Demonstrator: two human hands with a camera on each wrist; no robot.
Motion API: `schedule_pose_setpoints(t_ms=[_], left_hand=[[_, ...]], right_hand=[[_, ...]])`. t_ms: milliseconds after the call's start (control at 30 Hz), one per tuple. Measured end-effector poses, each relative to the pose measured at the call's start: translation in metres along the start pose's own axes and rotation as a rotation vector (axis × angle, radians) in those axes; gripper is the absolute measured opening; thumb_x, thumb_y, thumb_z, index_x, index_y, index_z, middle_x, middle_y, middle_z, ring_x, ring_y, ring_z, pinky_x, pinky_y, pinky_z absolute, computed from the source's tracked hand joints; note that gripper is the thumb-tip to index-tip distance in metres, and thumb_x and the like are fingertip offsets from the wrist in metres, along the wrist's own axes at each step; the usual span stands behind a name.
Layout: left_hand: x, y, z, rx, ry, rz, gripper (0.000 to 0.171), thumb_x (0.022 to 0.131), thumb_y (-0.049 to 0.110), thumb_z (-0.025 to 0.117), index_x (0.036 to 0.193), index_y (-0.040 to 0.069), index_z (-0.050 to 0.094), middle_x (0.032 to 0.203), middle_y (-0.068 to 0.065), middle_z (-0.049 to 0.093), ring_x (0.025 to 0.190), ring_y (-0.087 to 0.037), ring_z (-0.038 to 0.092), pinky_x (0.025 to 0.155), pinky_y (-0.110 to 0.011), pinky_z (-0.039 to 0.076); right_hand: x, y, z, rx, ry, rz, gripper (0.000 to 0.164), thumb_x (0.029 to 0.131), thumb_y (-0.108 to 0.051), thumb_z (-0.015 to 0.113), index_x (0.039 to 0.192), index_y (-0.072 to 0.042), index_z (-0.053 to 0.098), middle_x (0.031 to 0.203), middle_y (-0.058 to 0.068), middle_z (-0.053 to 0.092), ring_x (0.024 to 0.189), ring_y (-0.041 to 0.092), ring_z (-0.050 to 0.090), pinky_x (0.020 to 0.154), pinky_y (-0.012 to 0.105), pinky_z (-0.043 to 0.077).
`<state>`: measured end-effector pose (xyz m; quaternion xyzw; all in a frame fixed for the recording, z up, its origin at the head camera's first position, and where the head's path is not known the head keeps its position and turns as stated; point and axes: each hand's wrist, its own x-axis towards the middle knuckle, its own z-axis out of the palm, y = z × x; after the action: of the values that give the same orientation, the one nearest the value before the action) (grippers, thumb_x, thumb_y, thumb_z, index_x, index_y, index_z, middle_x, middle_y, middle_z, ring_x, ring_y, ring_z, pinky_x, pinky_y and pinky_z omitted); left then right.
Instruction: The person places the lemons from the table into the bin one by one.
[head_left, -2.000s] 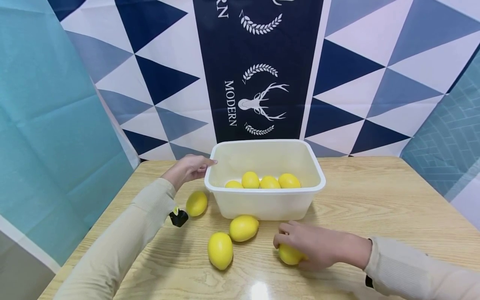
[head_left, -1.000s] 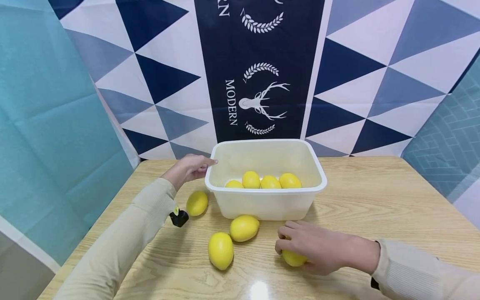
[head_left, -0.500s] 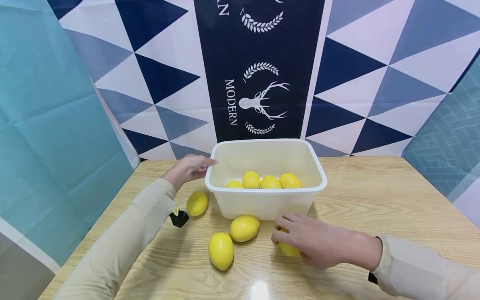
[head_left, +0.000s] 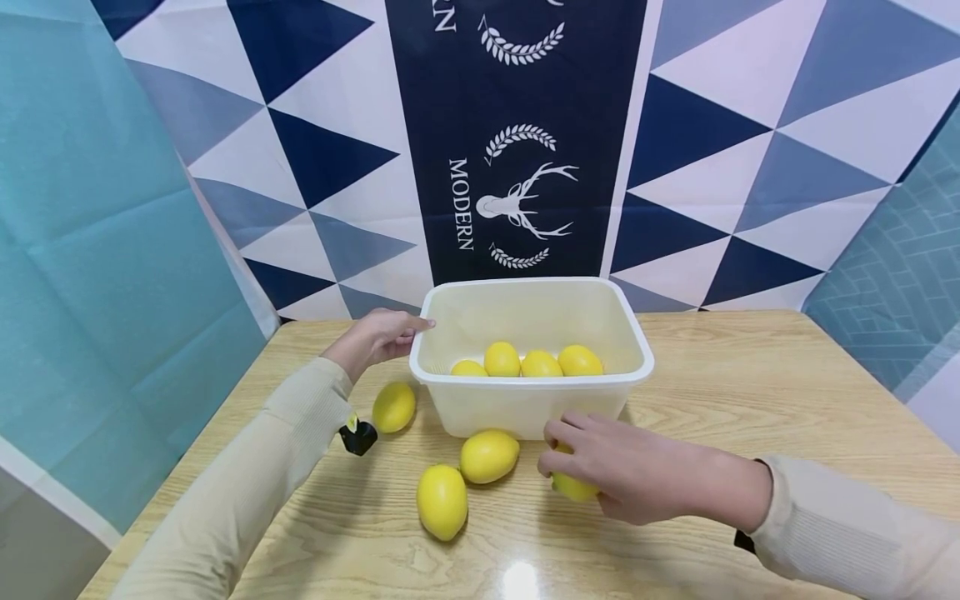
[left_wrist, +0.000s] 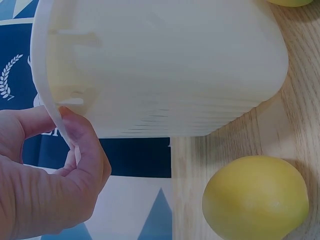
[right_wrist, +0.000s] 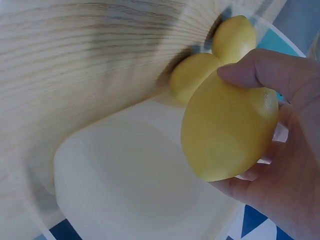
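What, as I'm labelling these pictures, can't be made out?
- Head view: bottoms of the inner lemons, hidden by the white bin's front wall.
- Head view: much of the held lemon, behind the right hand.
- Left wrist view: most of the upper-right lemon, cut off by the top edge.

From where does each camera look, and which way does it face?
Head: worn there, facing forward and down at the white bin; left hand, right hand and sleeves show.
Left wrist: on that wrist, facing the bin's side and a lemon; left hand shows, pinching the rim.
Right wrist: on that wrist, facing the held lemon; right hand shows.
Both wrist views share the bin.
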<state>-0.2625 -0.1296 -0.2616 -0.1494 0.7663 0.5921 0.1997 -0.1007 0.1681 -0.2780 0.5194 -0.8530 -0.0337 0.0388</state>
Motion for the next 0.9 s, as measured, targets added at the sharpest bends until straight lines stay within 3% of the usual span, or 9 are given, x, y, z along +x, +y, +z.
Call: schedule_pose_setpoints(t_ms=[200,467,900], left_hand=[[0.001,0.000,-0.001,0.010,0.000,0.003,0.047,0.090,0.017,0.066,0.132,0.001,0.050,0.109,-0.007,0.056,0.094,-0.016,0.061,0.100,-0.027,0.054],[0.000,0.000,-0.001,0.004,-0.007,0.002,0.048,0.090,0.017,0.066,0.132,0.001,0.050,0.110,-0.008,0.055,0.101,-0.018,0.061,0.101,-0.028,0.053],[-0.001,0.001,-0.002,0.023,-0.002,0.008,0.047,0.090,0.018,0.067,0.132,0.002,0.050,0.105,-0.005,0.055,0.084,-0.012,0.061,0.093,-0.025,0.057]], right_hand=[[0.003,-0.002,-0.007,-0.046,0.026,-0.015,0.059,0.055,0.010,0.063,0.103,-0.024,0.055,0.095,-0.006,0.045,0.082,0.010,0.038,0.069,0.019,0.036],[0.006,-0.005,-0.020,-0.056,0.011,-0.007,0.057,0.056,0.008,0.069,0.102,-0.024,0.056,0.094,-0.005,0.045,0.081,0.011,0.037,0.068,0.020,0.036],[0.010,-0.005,-0.032,-0.109,0.041,-0.020,0.055,0.057,0.006,0.070,0.100,-0.025,0.057,0.093,-0.005,0.046,0.085,0.013,0.040,0.072,0.025,0.039]])
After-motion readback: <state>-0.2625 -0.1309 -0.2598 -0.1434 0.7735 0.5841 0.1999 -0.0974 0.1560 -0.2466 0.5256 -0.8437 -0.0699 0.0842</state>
